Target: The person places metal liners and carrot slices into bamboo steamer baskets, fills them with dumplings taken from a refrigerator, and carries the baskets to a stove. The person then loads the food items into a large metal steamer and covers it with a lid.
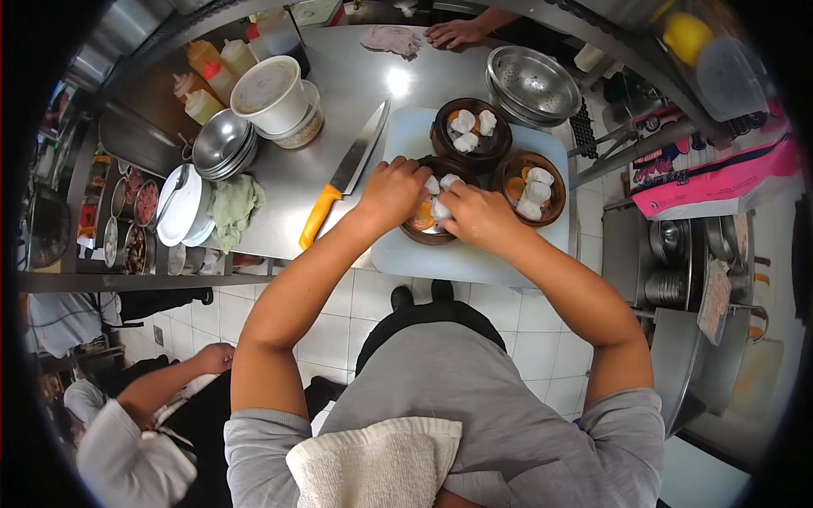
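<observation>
My left hand (396,193) reaches over the left rim of a dark round bamboo steamer basket (434,238), fingers bent and pressed together, their tips close to a white dumpling (432,184). What they hold is hidden. From the other side, my right hand (478,216) pinches at a white dumpling (439,208) inside the same basket. Orange slices (421,222), like carrot, lie under the dumplings. Behind stands another steamer basket (434,140) with white dumplings and a bit of orange. A third basket (561,196) on the right holds more. All rest on a pale cutting board (394,258).
A yellow-handled knife (359,151) lies left of the board, blade pointing away. Metal colanders (533,83) stand at back right. Bowls (222,144), a white tub (267,91), squeeze bottles (203,106) and a green cloth (236,212) occupy the left. Another person's hand (455,33) rests at the far edge.
</observation>
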`<control>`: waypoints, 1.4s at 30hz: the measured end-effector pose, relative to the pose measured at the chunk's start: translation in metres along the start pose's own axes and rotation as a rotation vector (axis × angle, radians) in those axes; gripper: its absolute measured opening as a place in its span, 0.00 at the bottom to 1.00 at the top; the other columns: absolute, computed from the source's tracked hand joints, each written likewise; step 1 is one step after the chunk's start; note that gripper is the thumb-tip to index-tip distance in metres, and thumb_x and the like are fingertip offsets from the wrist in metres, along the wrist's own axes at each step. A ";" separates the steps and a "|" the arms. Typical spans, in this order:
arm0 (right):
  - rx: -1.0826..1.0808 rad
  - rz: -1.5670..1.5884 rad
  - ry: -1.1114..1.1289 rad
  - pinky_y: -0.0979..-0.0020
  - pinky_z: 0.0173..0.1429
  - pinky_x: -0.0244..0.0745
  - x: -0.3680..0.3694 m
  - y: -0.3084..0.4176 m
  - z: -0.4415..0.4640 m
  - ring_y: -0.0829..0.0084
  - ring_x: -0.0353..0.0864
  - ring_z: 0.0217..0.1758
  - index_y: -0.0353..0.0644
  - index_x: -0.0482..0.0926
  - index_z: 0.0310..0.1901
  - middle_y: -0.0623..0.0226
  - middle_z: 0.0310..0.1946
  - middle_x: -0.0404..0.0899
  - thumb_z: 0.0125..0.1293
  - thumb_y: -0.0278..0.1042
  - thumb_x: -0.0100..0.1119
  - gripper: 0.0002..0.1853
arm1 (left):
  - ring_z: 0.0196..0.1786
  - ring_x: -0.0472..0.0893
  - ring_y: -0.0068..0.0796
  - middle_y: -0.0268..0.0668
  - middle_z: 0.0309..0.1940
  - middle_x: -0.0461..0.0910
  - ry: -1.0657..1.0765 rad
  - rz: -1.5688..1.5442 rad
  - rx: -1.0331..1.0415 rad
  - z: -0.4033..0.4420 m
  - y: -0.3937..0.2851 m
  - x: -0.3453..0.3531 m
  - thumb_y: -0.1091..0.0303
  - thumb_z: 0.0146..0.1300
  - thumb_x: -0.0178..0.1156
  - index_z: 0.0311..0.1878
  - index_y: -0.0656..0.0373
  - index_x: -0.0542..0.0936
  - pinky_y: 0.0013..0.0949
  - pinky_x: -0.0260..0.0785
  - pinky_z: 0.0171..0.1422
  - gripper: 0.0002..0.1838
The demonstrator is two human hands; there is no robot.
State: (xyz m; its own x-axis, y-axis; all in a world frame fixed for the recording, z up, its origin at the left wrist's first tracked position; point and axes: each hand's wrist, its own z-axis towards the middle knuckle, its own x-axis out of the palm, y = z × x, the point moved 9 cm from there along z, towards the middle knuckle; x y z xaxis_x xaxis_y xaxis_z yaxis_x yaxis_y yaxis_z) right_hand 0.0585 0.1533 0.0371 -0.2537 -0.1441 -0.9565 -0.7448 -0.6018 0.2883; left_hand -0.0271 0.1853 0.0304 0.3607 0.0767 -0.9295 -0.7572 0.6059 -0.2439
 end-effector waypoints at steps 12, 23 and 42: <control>-0.012 -0.076 -0.104 0.68 0.39 0.79 -0.012 0.002 0.005 0.65 0.81 0.41 0.35 0.76 0.43 0.55 0.44 0.74 0.51 0.29 0.57 0.15 | 0.49 0.75 0.38 0.37 0.46 0.76 -0.010 -0.068 -0.036 -0.008 0.002 -0.018 0.68 0.48 0.65 0.49 0.56 0.74 0.42 0.69 0.51 0.23; 0.483 1.435 0.115 0.74 0.45 0.75 0.008 -0.056 -0.024 0.73 0.78 0.44 0.42 0.65 0.60 0.63 0.47 0.74 0.61 0.27 0.49 0.23 | 0.70 0.57 0.45 0.39 0.67 0.59 0.199 0.172 -0.138 -0.010 0.007 0.000 0.56 0.42 0.71 0.68 0.43 0.59 0.57 0.52 0.69 0.47; 0.155 0.164 -0.082 0.54 0.40 0.76 0.014 0.010 0.007 0.55 0.79 0.42 0.42 0.69 0.45 0.58 0.41 0.75 0.52 0.37 0.63 0.20 | 0.61 0.67 0.44 0.43 0.56 0.71 0.062 -0.339 0.003 -0.023 0.005 -0.017 0.71 0.51 0.63 0.61 0.58 0.69 0.40 0.62 0.63 0.30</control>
State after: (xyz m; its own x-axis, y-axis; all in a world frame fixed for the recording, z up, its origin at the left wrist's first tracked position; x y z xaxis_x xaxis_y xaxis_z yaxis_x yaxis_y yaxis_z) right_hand 0.0432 0.1510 0.0268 -0.4239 -0.1619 -0.8911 -0.7738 -0.4466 0.4492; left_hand -0.0499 0.1684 0.0387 0.5574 -0.1777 -0.8110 -0.5986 0.5908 -0.5409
